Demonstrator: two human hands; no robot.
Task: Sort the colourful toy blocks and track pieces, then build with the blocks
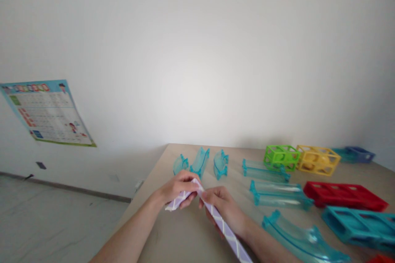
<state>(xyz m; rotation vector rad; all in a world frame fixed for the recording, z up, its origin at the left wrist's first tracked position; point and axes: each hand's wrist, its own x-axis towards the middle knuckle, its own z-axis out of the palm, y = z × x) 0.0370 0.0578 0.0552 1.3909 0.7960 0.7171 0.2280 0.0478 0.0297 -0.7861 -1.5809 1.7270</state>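
Soft bright glow mid-wall (197, 74), faint shadows, slight blur lower right.

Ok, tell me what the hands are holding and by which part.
A purple strip with pale lines: the left hand grips its short section beside the bend, the right hand its long section near the bend.

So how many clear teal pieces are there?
6 clearly seen: curved one, straight one, curved one at back left; two straight ones, curved one further right. Another may be the teal shape beyond the yellow block.
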